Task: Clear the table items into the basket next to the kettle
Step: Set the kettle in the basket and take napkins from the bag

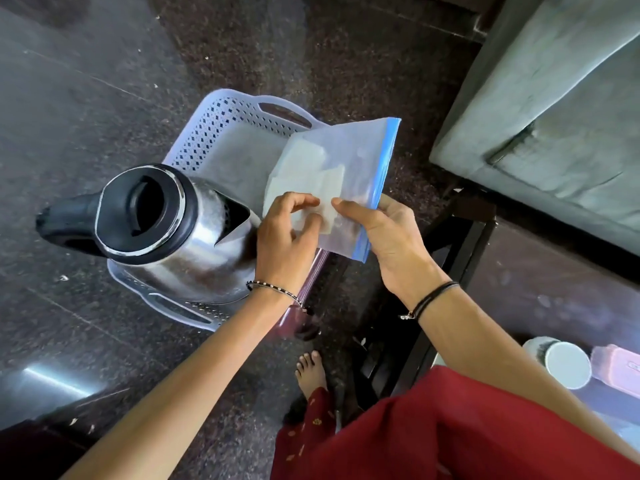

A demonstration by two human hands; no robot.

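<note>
Both hands, left hand [289, 230] and right hand [384, 233], pinch the zip bag [349, 174] (blue seal edge) above the basket [214, 133], just beside the kettle [162, 223].

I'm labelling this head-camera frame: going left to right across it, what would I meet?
Kettle → left hand → zip bag held in both hands → right hand → white cup → pink container. The basket is left out, since it overlaps the kettle and the bag.
</note>
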